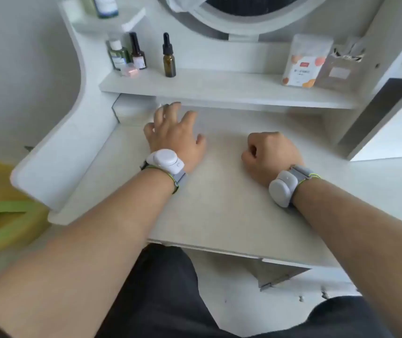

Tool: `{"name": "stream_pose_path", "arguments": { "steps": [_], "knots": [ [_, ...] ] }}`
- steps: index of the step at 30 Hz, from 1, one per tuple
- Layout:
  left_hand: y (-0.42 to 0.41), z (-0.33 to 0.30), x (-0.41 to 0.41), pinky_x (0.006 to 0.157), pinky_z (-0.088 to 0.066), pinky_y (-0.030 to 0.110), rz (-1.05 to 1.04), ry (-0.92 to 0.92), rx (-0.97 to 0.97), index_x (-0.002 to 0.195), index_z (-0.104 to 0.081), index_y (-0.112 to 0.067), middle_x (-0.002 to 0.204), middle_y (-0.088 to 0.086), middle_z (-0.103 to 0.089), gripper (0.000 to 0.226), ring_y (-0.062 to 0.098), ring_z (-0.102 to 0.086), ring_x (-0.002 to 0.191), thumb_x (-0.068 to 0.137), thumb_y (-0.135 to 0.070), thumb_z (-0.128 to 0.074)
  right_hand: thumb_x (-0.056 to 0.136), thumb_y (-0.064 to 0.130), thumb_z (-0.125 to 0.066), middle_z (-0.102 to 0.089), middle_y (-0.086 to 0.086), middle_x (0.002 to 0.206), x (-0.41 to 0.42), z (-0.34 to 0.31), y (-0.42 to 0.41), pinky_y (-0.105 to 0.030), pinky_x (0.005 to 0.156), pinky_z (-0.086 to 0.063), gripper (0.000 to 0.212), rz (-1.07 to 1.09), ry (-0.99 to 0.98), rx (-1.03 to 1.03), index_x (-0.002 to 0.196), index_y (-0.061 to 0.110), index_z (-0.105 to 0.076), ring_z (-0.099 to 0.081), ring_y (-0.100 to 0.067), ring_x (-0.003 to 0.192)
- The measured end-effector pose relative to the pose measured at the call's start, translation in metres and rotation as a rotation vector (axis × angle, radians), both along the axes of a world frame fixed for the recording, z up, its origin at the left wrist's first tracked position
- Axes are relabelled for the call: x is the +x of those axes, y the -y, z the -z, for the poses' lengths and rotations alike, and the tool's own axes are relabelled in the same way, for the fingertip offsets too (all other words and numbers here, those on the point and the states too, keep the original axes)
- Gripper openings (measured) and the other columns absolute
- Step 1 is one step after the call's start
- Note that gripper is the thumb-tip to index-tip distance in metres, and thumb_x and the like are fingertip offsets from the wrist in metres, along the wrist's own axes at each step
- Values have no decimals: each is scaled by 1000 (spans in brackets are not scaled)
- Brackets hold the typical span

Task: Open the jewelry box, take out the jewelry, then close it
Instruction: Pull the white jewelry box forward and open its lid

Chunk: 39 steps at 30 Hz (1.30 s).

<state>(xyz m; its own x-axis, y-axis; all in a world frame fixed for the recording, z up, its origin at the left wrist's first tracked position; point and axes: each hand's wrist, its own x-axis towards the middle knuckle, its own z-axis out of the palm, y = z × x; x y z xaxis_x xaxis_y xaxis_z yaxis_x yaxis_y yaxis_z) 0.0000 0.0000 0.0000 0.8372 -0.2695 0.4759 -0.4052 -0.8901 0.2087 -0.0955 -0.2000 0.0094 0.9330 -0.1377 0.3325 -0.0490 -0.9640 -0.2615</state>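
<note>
We find the left hand (173,132) spread, grip loose, reaching toward a white box (131,111), lid down, under the shelf (219,90); right hand (269,156) fisted on the bench (219,203), holding nothing visible.

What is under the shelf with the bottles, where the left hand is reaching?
A white box-like object sits under the shelf, partly in shadow. The left hand covers its right part, so its lid and contents cannot be seen.
</note>
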Motion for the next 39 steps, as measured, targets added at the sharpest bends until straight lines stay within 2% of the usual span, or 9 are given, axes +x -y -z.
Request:
{"name": "stream_pose_path", "arguments": {
  "steps": [4, 10, 15, 21, 25, 28, 32, 36, 39],
  "knots": [
    [-50, -11, 18, 108, -32, 55, -261, -123, 82, 148, -35, -29, 163, 4, -27, 74, 33, -21, 150, 81, -54, -53, 77, 24, -48, -50, -6, 59, -3, -1, -3, -30, 46, -28, 21, 26, -14, 1, 67, 7, -43, -46, -35, 58],
    [-63, -4, 35, 114, -31, 54, -356, -268, 0, 158, -17, -26, 170, 15, -5, 86, 34, -7, 156, 85, -54, -53, 79, 28, -48, -50, -3, 61, -3, 3, 1, -28, 47, -27, 23, 23, -36, 1, 64, 12, -39, -47, -33, 60],
    [-62, 0, 33, 115, -32, 47, -242, -137, 13, 132, -41, -15, 145, 21, -35, 70, 41, -33, 136, 76, -55, -54, 78, 27, -47, -48, -3, 59, -2, 3, -1, -28, 46, -23, 24, 31, -35, 17, 62, 13, -37, -46, -32, 59],
    [-59, -17, 30, 77, -45, 34, -163, -228, -219, 116, -48, -22, 126, 4, -36, 47, 34, -60, 91, 78, -46, -64, 76, 26, -48, -47, -1, 59, 0, 4, 2, -27, 47, -21, 22, 31, -36, 48, 62, 13, -37, -45, -31, 59],
    [-41, -9, 8, 85, -51, 38, -28, -142, -323, 105, -58, -23, 123, 5, -45, 36, 38, -61, 91, 72, -34, -66, 77, 29, -47, -47, -1, 57, 0, 5, 4, -28, 46, -24, 23, 27, 1, 96, 63, 13, -38, -44, -32, 58],
    [-15, -2, -32, 83, -49, 37, 193, -83, -291, 105, -61, -24, 120, 4, -49, 37, 38, -61, 90, 68, -30, -62, 85, 38, -44, -58, -2, 71, 1, 3, 8, -34, 53, -39, 22, -5, 94, 233, 82, 18, -52, -53, -32, 68],
    [18, -3, -67, 83, -52, 38, 364, -87, -150, 127, -50, -36, 123, -4, -41, 58, 27, -58, 102, 72, -48, -65, 93, 55, -37, -64, 2, 96, 1, 0, 15, -33, 70, -41, 45, -22, 114, 380, 116, 24, -59, -57, -23, 87],
    [35, -13, -42, 95, -41, 25, 481, -335, -164, 157, -17, -35, 139, -3, -33, 112, 11, -37, 132, 66, -62, -77, 87, 56, -41, -70, 0, 94, 3, -3, 21, -33, 77, -47, 45, -22, 68, 546, 111, 27, -65, -62, -22, 91],
    [40, -12, -20, 104, -30, 19, 550, -474, -95, 161, -12, -36, 158, -7, -33, 127, 9, -33, 144, 61, -66, -84, 85, 45, -47, -71, 3, 91, 9, -3, 30, -34, 78, -48, 30, -7, 55, 735, 93, 26, -69, -62, -20, 91]
  ]
}}
